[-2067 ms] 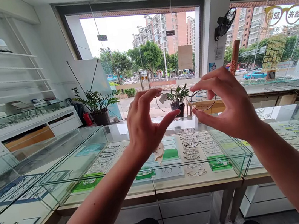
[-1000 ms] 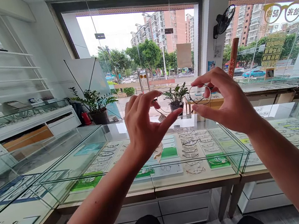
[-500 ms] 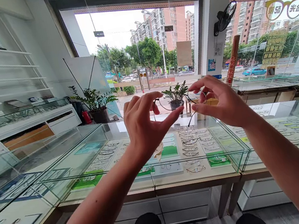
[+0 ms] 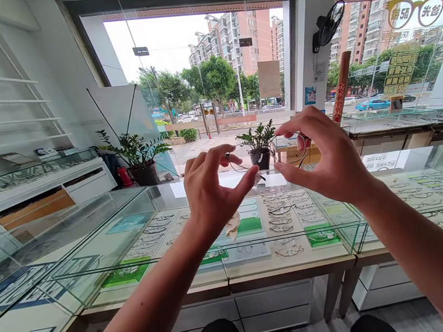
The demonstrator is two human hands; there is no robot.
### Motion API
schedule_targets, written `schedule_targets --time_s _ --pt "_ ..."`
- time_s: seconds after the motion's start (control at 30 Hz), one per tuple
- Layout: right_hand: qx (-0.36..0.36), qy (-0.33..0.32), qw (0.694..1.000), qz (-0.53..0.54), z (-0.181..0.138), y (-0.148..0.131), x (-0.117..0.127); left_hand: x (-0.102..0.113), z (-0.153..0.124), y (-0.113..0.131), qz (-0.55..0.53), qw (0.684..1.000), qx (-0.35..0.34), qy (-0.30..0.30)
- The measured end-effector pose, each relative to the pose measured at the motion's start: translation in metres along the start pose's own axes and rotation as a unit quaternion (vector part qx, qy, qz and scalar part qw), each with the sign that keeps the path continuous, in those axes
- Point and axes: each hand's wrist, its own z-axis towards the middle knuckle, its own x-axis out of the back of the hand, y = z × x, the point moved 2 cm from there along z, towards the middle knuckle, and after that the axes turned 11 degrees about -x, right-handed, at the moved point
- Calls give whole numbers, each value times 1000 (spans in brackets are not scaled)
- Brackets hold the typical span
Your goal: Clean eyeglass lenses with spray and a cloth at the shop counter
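Optician's shop: glass display cases [image 4: 202,251] of spectacle frames [image 4: 280,210].

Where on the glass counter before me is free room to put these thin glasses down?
The clear glass counter top is bare left and right of the crumpled beige cloth. By its far edge, behind the thin wire glasses, stands a small potted plant. Rows of spectacle frames crowd the case under the glass.

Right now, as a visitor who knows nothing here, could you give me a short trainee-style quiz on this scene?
1. True or false: the left hand and right hand both pinch one thin-rimmed pair of glasses.
2. Directly behind the glasses stands: A) a potted plant, B) a lamp, C) a mirror?
3. Where do the other frames lie?
Key: 1 true; 2 A; 3 in the glass display case below the hands.
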Motion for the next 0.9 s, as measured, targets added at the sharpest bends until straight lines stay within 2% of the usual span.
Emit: schedule_targets --time_s 0.23,0.47,0.63,0.8,0.9 --pt "1 -2 1000 -1 -2 -1 -3 -3 -6 -3 -1 1000 10 -5" --pt "-47 -51 998 -3 -8 11 -14 -4 -12 -6 10 1000 -1 8" --pt "-31 -84 995 37 -8 15 -24 -6 -17 -5 3 1000 -22 -2" --pt "-59 -111 990 70 -22 17 -34 -5 -42 10 -137 987 62 -58" --pt "-118 -161 973 115 -52 24 -49 -4 -72 27 -264 948 158 -84"
